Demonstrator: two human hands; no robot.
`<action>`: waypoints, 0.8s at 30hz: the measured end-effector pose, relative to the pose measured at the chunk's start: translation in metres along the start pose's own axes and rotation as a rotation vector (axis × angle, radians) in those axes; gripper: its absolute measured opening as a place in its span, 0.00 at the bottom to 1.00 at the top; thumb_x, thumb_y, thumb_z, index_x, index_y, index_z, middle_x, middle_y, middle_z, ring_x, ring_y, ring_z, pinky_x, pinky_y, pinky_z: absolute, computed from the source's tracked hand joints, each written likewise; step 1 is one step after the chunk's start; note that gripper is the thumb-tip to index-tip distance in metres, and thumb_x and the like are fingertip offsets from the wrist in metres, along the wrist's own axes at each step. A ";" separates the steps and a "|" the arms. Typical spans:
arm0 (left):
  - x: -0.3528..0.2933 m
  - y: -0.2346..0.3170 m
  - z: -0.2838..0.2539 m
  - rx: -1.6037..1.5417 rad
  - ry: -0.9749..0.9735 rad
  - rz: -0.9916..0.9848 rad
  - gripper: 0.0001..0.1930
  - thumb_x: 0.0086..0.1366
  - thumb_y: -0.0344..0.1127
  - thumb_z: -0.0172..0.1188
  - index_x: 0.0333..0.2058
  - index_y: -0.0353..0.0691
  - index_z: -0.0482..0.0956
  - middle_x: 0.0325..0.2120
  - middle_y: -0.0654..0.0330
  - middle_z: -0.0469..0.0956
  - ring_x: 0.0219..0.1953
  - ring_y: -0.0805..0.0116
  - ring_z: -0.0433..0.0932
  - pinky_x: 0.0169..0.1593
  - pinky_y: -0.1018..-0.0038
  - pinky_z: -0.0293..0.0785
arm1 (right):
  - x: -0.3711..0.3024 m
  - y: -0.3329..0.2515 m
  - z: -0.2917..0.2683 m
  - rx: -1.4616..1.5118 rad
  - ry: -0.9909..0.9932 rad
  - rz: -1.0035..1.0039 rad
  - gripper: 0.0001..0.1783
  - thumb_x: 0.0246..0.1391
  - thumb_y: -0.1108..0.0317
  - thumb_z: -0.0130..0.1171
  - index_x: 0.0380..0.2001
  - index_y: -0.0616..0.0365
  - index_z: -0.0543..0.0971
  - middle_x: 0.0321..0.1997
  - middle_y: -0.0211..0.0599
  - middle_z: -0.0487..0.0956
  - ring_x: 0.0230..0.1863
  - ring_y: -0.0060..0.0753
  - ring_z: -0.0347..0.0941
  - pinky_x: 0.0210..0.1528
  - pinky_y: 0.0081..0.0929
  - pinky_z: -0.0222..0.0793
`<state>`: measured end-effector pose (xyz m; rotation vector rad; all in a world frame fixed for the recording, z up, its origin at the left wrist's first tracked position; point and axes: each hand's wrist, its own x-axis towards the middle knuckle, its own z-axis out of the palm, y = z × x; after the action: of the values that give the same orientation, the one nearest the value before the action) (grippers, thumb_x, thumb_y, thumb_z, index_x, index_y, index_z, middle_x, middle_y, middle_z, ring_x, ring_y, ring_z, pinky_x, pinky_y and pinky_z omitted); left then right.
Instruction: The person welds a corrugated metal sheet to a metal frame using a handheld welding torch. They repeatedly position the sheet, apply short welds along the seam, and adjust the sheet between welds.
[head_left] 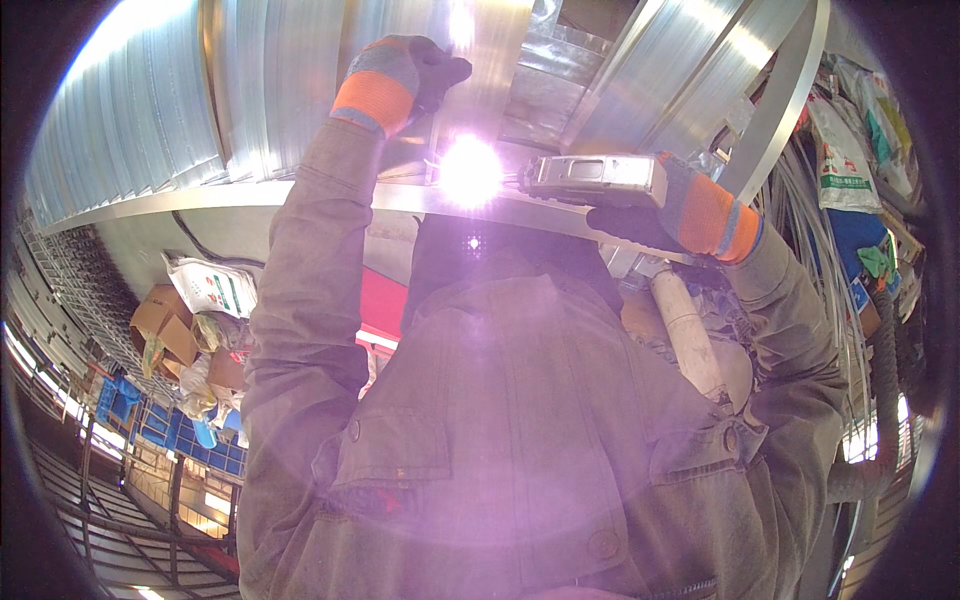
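Observation:
My left hand (405, 80), in an orange and grey glove with dark fingers, is curled against the shiny metal panels (480, 60). Its fingers look closed, and what they hold, if anything, is hidden. My right hand (685, 205), gloved alike, is wrapped around a silver, boxy welding gun (590, 180). From the gun's tip, which points left, comes a glaring white-violet weld light (470, 172). This glare sits at the edge of a curved metal strip (520, 207) and washes out the spot beneath it.
Long ribbed metal panels (130, 120) fill the far left. A cardboard box (165, 325) and white printed bags (210, 287) lie at the left. To the right are a bundle of thin rods (810, 240), more bags (845, 155) and a thick dark hose (885, 380).

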<state>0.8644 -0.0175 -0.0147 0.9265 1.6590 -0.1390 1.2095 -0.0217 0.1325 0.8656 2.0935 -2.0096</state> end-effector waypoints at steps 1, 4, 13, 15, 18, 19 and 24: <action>-0.001 0.001 0.000 -0.004 0.002 -0.001 0.23 0.71 0.57 0.75 0.44 0.39 0.88 0.26 0.64 0.83 0.25 0.74 0.77 0.29 0.71 0.75 | -0.001 0.000 0.000 0.000 0.003 0.002 0.25 0.67 0.62 0.77 0.63 0.60 0.85 0.54 0.47 0.91 0.50 0.41 0.89 0.55 0.35 0.84; -0.007 0.005 -0.002 0.040 0.046 0.000 0.25 0.70 0.58 0.77 0.44 0.39 0.90 0.26 0.64 0.84 0.25 0.74 0.78 0.30 0.71 0.75 | -0.006 0.001 0.001 -0.001 0.016 0.006 0.26 0.67 0.62 0.77 0.63 0.61 0.85 0.54 0.47 0.91 0.50 0.41 0.89 0.55 0.35 0.84; -0.033 -0.003 0.002 0.007 0.240 0.170 0.27 0.69 0.64 0.73 0.48 0.45 0.93 0.30 0.64 0.90 0.32 0.67 0.85 0.42 0.68 0.83 | -0.054 -0.022 -0.002 -0.061 0.180 0.055 0.26 0.67 0.63 0.78 0.63 0.61 0.85 0.54 0.47 0.90 0.50 0.41 0.89 0.56 0.35 0.84; -0.041 -0.003 0.012 -0.130 0.410 0.217 0.21 0.73 0.55 0.72 0.48 0.42 0.93 0.36 0.61 0.92 0.33 0.68 0.85 0.43 0.70 0.83 | -0.080 -0.033 0.002 -0.253 0.348 0.004 0.24 0.65 0.66 0.78 0.61 0.62 0.86 0.54 0.47 0.90 0.52 0.42 0.88 0.56 0.36 0.83; -0.056 0.010 0.036 -0.292 0.511 0.393 0.15 0.78 0.45 0.70 0.52 0.40 0.91 0.39 0.59 0.91 0.36 0.71 0.84 0.44 0.70 0.84 | -0.123 -0.043 0.007 -0.314 0.564 -0.032 0.20 0.65 0.69 0.77 0.59 0.60 0.88 0.58 0.51 0.89 0.53 0.52 0.89 0.57 0.39 0.83; -0.064 0.017 0.051 -0.384 0.399 0.337 0.16 0.79 0.45 0.70 0.54 0.39 0.90 0.40 0.55 0.91 0.40 0.66 0.87 0.47 0.67 0.86 | -0.136 -0.046 0.013 -0.303 0.645 0.033 0.19 0.66 0.71 0.75 0.59 0.59 0.89 0.58 0.49 0.89 0.53 0.49 0.89 0.57 0.38 0.83; -0.085 0.099 0.147 -0.004 0.369 0.442 0.39 0.73 0.51 0.74 0.75 0.39 0.71 0.65 0.41 0.81 0.61 0.44 0.84 0.65 0.55 0.82 | -0.187 -0.043 0.037 -0.438 0.902 0.195 0.16 0.68 0.74 0.73 0.58 0.61 0.90 0.50 0.38 0.91 0.46 0.31 0.86 0.50 0.32 0.82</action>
<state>1.0425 -0.0725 0.0492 1.3520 1.7374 0.3542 1.3335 -0.1145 0.2514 2.0117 2.5296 -1.0431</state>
